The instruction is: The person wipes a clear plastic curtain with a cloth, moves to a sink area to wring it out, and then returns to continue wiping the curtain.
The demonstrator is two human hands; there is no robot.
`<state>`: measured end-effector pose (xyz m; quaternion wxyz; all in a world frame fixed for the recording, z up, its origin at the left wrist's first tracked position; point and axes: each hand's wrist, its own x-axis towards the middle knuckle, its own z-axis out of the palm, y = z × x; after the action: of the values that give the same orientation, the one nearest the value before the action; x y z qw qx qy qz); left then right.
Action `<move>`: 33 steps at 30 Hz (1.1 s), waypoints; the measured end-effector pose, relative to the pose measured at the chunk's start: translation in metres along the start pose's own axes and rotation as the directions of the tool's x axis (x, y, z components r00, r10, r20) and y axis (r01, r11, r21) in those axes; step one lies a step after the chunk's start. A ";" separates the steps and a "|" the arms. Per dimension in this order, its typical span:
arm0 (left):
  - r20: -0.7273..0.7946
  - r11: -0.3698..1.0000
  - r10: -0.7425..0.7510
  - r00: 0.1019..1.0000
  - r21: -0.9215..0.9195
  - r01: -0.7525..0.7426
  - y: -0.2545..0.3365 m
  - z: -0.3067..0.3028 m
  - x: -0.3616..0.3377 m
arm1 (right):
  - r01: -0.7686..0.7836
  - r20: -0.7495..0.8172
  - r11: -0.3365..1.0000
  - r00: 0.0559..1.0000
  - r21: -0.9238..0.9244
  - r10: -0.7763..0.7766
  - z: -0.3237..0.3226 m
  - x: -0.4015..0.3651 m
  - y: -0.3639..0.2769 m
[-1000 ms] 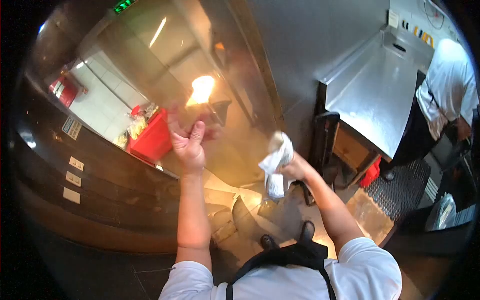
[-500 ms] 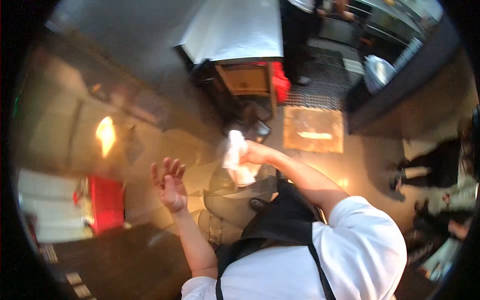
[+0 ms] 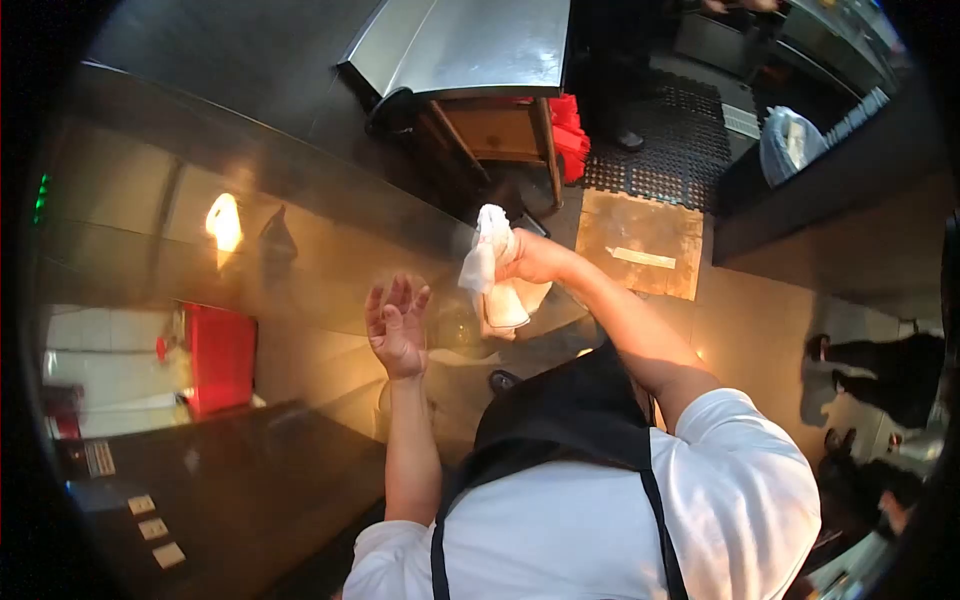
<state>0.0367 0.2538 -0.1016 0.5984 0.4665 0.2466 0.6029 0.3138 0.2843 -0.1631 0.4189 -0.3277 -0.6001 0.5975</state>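
Note:
My right hand (image 3: 540,258) is closed around a crumpled white cloth (image 3: 483,265). Part of the cloth hangs below the fingers, its lower end folded. To the left, my left hand (image 3: 397,335) is raised with the palm showing and the fingers apart, slightly curled; nothing is in it. The two hands are apart from each other. Both are near a shiny brownish surface (image 3: 330,270) that carries a bright light reflection. A black apron (image 3: 560,410) over a white shirt covers my body.
A steel-topped table (image 3: 480,50) stands ahead, with red cloth-like material (image 3: 568,138) beneath it. Past it are a black floor mat (image 3: 670,135), a brown mat (image 3: 640,240) and a lined bin (image 3: 790,145). A red box (image 3: 220,360) is at left. Other people stand ahead and at right.
My left hand has shifted right and upward in view, nearer the cloth. My right hand, still gripping the cloth, has moved slightly right and up. The view has also shifted.

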 end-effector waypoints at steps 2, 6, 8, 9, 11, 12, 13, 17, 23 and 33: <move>-0.022 0.998 -0.035 0.999 -0.052 0.034 -0.013 0.027 0.002 | 0.002 0.036 0.998 0.999 -0.070 0.001 -0.028 0.001 -0.014; -0.133 0.994 -0.094 0.987 0.039 0.100 -0.055 0.082 -0.006 | -0.049 0.156 0.996 0.986 -0.068 0.060 -0.096 0.007 -0.021; -0.243 0.990 -0.108 0.964 0.065 0.127 -0.077 0.110 -0.008 | -0.031 0.222 0.996 0.974 -0.082 0.049 -0.127 0.011 -0.013; -0.284 0.992 -0.098 0.954 0.045 0.115 -0.083 0.118 -0.015 | -0.035 0.256 0.990 0.964 -0.137 0.069 -0.130 0.011 -0.010; -0.372 0.997 -0.056 0.927 0.020 0.068 -0.093 0.146 -0.015 | 0.011 0.330 0.987 0.943 -0.160 0.043 -0.149 0.009 -0.002; -0.415 0.996 -0.053 0.908 0.040 0.076 -0.098 0.156 -0.019 | 0.045 0.330 0.989 0.944 -0.144 0.005 -0.154 0.006 -0.001; -0.439 0.997 -0.045 0.897 0.041 0.070 -0.101 0.164 -0.026 | 0.085 0.327 0.988 0.944 -0.128 -0.039 -0.157 0.000 0.003; -0.488 0.998 -0.041 0.872 0.026 0.061 -0.106 0.179 -0.040 | -0.124 0.375 0.989 0.923 0.078 0.086 -0.155 -0.023 0.005; -0.472 0.983 -0.113 0.874 0.074 0.166 -0.100 0.187 -0.087 | -0.195 0.420 0.962 0.902 0.189 0.100 -0.127 -0.051 -0.017; -0.535 0.952 -0.256 0.805 0.004 0.305 -0.169 0.262 -0.220 | -0.242 0.382 0.957 0.909 0.159 0.166 -0.121 -0.158 -0.040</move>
<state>0.3112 0.0039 -0.1889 0.5683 0.2675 0.4944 0.6009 0.4951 0.1935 -0.1484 0.2663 -0.2277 -0.5655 0.7466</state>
